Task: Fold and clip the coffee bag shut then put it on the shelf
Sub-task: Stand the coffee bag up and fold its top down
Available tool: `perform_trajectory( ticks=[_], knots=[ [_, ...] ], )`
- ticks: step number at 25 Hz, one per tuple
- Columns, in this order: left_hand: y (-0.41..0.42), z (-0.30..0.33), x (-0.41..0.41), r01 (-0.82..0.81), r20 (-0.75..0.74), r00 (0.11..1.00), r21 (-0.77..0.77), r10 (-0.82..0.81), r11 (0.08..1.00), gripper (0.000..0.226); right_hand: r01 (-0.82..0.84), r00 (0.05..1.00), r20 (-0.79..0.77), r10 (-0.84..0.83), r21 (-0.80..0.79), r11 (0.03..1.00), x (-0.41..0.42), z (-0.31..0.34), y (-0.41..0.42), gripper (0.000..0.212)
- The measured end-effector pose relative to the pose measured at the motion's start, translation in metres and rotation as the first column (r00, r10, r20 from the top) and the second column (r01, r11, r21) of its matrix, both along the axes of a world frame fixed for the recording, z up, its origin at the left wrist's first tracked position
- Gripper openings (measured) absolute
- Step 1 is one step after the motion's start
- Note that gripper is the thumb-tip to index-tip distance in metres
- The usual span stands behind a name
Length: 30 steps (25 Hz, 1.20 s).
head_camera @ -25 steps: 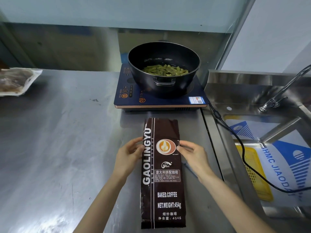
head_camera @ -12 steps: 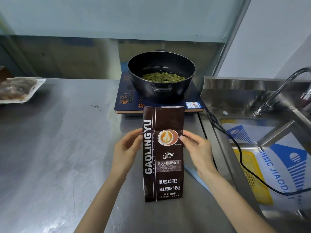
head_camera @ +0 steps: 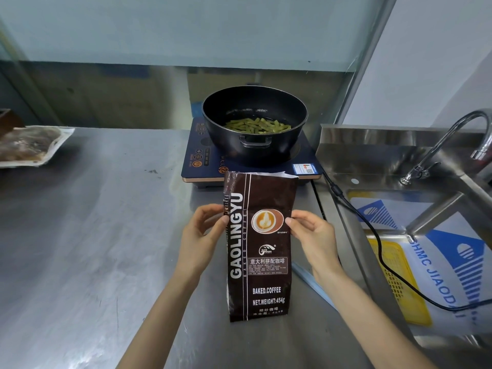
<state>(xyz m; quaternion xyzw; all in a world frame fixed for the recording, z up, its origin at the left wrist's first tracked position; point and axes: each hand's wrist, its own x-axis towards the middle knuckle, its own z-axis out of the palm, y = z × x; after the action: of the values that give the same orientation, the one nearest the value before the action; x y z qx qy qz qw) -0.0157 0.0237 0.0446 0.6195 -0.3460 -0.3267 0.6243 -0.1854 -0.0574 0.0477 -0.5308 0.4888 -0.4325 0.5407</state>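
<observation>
A dark brown coffee bag (head_camera: 261, 272) labelled GAOLINGYU stands upright on the steel counter (head_camera: 93, 235), its cut top edge open and unfolded. My left hand (head_camera: 202, 235) grips the bag's left edge at mid height. My right hand (head_camera: 311, 235) pinches its right edge at the same height. A long pale blue clip (head_camera: 311, 283) lies on the counter just right of the bag, partly hidden under my right forearm. No shelf is in view.
Behind the bag, a black pot of green beans (head_camera: 254, 123) sits on a blue induction cooker (head_camera: 202, 153). Its black cable (head_camera: 372, 235) runs right over a steel sink (head_camera: 372, 155) with a faucet (head_camera: 447, 139). A sealed food packet (head_camera: 29, 145) lies far left.
The bag went from lying flat on the counter to standing upright, raised by both hands. The hands keep their hold on its two side edges.
</observation>
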Motion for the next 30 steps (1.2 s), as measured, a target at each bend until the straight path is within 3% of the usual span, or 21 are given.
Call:
perform_trajectory(
  ticks=[13, 21, 30],
  knots=[
    [0.0009, 0.0056, -0.0037, 0.025, 0.024, 0.999, -0.014, -0.025, 1.000, 0.022, -0.035, 0.999, 0.016, 0.037, -0.074, 0.997, -0.0031, 0.0024, 0.0000, 0.025],
    [0.0007, 0.0055, -0.0027, 0.034, 0.060, 0.998, -0.005, -0.033, 0.999, 0.025, -0.125, 0.992, -0.002, 0.126, -0.156, 0.980, -0.0024, 0.0061, 0.0023, 0.041],
    [0.0019, 0.0052, 0.0002, 0.066, 0.050, 0.997, 0.017, -0.067, 0.998, 0.023, -0.185, 0.983, -0.011, 0.185, -0.119, 0.975, -0.0059, 0.0065, 0.0003, 0.032]
  ],
)
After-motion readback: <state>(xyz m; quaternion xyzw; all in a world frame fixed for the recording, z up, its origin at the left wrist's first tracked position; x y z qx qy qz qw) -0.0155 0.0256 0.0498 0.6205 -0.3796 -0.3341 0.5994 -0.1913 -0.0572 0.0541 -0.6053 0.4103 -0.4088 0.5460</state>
